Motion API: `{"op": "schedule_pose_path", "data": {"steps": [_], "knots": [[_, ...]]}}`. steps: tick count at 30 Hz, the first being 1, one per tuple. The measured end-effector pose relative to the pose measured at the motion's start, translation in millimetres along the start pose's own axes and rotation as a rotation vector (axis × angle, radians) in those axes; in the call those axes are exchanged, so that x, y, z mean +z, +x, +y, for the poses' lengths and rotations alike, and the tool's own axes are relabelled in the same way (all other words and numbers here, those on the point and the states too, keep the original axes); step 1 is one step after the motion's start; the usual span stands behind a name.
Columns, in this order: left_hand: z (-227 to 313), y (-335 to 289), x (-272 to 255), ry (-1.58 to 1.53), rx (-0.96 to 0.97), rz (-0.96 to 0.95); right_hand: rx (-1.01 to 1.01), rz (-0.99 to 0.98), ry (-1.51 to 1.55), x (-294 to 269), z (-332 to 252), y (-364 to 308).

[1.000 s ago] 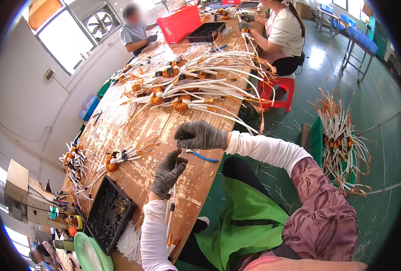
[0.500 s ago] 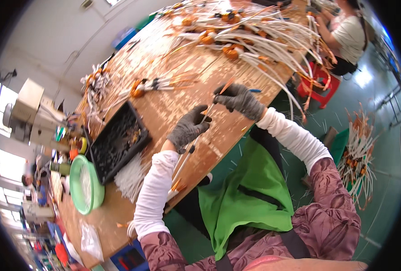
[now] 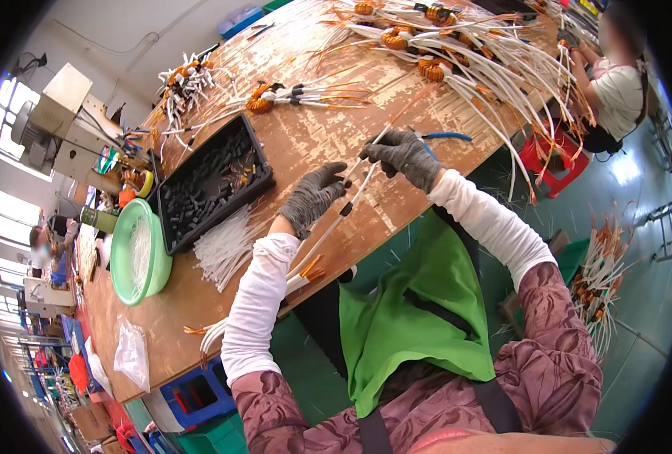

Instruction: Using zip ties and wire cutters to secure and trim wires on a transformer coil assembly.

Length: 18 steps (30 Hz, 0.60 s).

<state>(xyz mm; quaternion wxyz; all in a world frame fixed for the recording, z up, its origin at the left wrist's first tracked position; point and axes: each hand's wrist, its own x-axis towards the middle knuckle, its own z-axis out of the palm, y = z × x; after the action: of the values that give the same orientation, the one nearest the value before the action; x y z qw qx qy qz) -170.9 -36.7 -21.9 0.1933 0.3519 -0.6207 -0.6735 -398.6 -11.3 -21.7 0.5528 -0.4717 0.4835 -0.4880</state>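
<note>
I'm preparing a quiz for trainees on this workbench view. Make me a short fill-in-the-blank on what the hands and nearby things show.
1. Both hands wear ____ knit gloves.
2. The left hand and right hand hold a thin white sleeved wire with a small ____ sleeve on it.
3. The black rectangular plastic tray lies beside a round ____ plastic bowl.

Missing words: grey; black; green

Left hand (image 3: 313,198): grey knit glove, fabric speckled darker at the fingers. Right hand (image 3: 405,155): matching grey knit glove. Forearms: white stretch oversleeves, wrist to above elbow. Upper arms and shoulders: maroon garment with pale floral print. Front: bright green apron, dark strap across lower chest.
</note>
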Motion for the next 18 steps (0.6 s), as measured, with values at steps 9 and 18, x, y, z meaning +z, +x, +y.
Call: {"op": "schedule_pose_path", "data": {"steps": [9, 18], "knots": [[-4, -81, -47, 0.407, 0.174, 0.459, 0.325, -0.235, -0.2, 57, 20, 41], [-7, -219, -121, 0.738, -0.076, 0.743, 0.316, -0.289, -0.604, 28, 11, 39]]}}
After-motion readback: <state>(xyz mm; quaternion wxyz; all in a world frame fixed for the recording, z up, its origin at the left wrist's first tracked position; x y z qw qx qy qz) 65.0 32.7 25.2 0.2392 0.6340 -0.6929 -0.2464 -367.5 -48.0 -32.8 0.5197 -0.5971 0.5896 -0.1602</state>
